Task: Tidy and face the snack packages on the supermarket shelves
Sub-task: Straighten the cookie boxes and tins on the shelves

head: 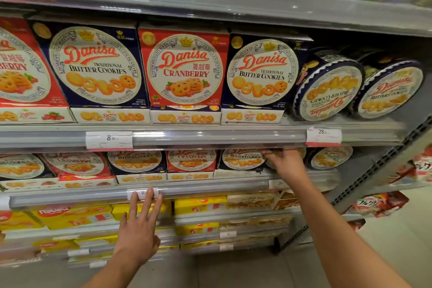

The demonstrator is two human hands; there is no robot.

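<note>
Danisa cookie boxes stand facing out on two shelves: a blue butter cookies box (95, 65), a red cranberry box (184, 68) and another blue box (261, 72). Right of them, two round blue tins (329, 91) lean on edge, and the nearer one's label is upside down. On the shelf below, my right hand (286, 162) reaches in beside a blue box (240, 159) and grips the top of a round tin (268, 165), which it mostly hides. Its fingertips are tucked under the shelf rail. My left hand (138, 229) is flat with straight fingers, its fingertips at the lower price rail (210, 188).
Another round tin (332, 156) stands right of my right hand. Yellow wafer packs (77, 215) fill the shelves below. Price tags (108, 139) hang on the rails. A grey upright (383, 166) ends the bay, with red bags (381, 203) beyond and floor at the lower right.
</note>
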